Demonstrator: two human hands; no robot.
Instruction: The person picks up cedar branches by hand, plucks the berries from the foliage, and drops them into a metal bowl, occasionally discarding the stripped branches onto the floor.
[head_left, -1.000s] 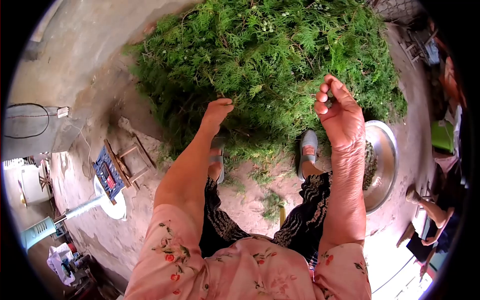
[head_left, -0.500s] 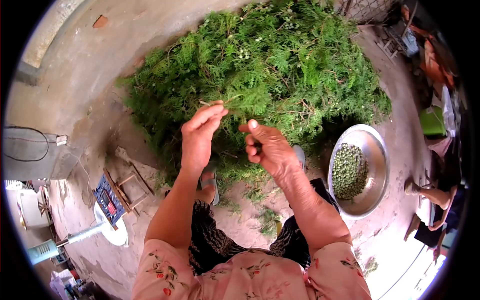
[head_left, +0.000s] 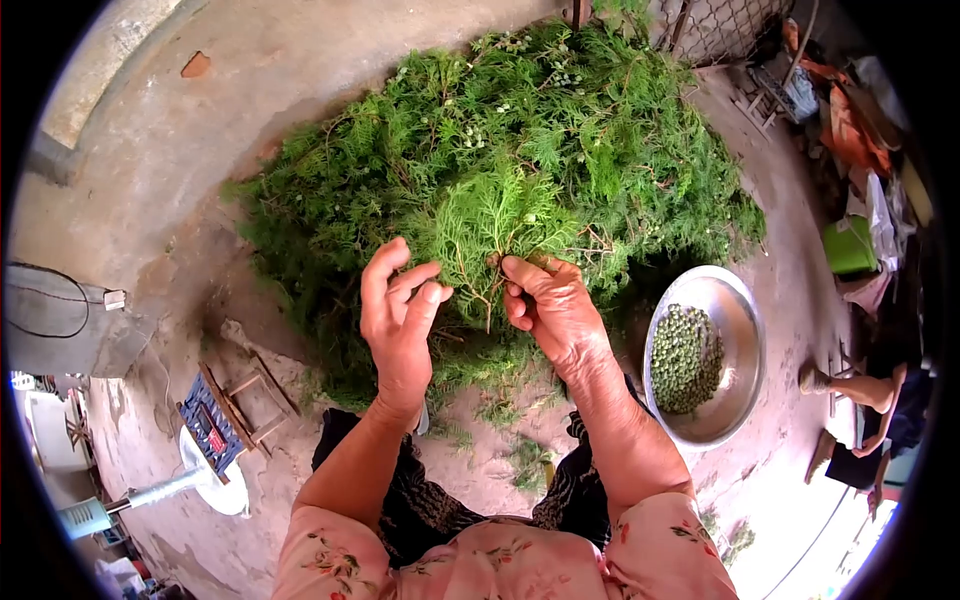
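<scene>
Head view: the right hand pinches a leafy sprig by its stem, thumb against fingertips, and holds it up in front of the big green branch pile. The left hand hovers at the sprig's lower edge, fingers half-curled and thumb meeting them; I can't tell whether they grip anything. Off to the right, on the ground, sits the metal bowl with its heap of small green berries. This looks like the picking step, stripping berries off the sprig. The next move calls for a steady right-hand hold while the left fingertips find a berry and pluck it cleanly, then carry it across to the bowl.
</scene>
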